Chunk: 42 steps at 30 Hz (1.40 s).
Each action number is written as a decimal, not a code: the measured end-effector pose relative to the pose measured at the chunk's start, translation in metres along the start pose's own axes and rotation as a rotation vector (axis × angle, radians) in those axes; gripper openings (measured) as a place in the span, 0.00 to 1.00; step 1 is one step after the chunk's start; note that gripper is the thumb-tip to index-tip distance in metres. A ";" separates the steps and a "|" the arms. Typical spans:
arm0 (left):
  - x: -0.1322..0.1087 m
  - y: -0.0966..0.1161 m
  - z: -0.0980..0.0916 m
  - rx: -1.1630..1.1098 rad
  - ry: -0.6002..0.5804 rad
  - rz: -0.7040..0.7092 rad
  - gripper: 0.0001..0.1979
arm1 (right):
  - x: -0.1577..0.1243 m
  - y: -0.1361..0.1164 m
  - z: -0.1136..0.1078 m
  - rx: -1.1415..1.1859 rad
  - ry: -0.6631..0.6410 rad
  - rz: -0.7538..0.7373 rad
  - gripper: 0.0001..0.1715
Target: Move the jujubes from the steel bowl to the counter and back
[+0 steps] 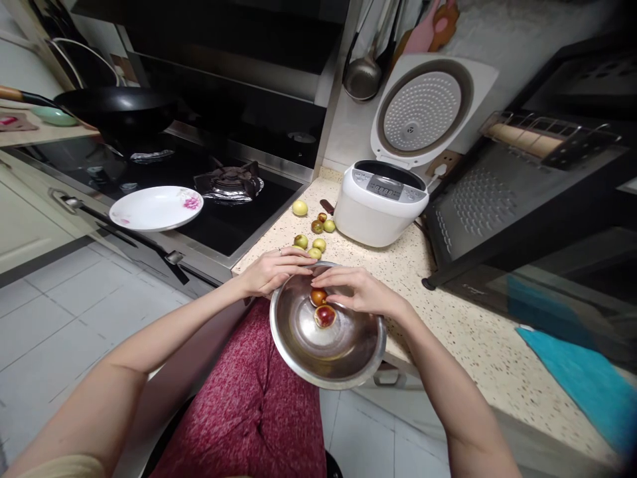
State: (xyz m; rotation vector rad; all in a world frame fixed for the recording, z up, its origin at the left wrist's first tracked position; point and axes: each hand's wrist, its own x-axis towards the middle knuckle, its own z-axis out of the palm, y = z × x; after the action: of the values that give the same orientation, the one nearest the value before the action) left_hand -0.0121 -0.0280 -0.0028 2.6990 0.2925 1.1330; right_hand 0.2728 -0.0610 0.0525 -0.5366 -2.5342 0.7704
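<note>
Two glossy, rounded red-brown fruits (324,317) sit together inside a wide, round, silvery metal bowl (343,352), and both hands are at work around it! The bowl overhangs the edge of the speckled cream countertop (472,345); what bears its weight is hidden. Over on the far-left rim, the left hand (275,271) lies with fingers loosely extended, tips beside the small, round yellow-green fruits (319,245) on the counter; whether it grips anything underneath, I cannot tell. Across from it, the right hand (359,290) dips inside, fingers bent, thumb and fingertips right at the upper red-brown fruit; pinch or mere touch, no telling from here. So the step looks like handling fruit at the bowl, in or out unclear. The next move seems to call for a light fingertip pinch and a steady rim, lest that overhanging bowl tip!
</note>
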 end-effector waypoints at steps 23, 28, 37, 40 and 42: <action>0.006 0.041 0.005 -0.021 0.095 0.426 0.33 | 0.002 0.027 -0.005 0.165 0.378 0.354 0.13; 0.015 0.060 0.011 0.100 0.063 0.592 0.23 | 0.003 0.026 -0.004 0.236 0.349 0.370 0.16; 0.014 0.087 0.014 0.093 0.083 0.660 0.12 | 0.000 0.038 -0.005 0.270 0.381 0.403 0.18; 0.011 0.097 0.019 0.113 0.116 0.663 0.09 | 0.000 0.039 -0.003 0.229 0.371 0.390 0.15; 0.008 0.102 0.025 0.141 0.145 0.688 0.10 | 0.001 0.039 -0.002 0.197 0.366 0.381 0.15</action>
State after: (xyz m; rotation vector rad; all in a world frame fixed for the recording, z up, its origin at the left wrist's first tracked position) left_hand 0.0224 -0.1260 0.0118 2.9266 -0.6104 1.5183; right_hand 0.2823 -0.0300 0.0309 -1.0071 -2.0192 0.9419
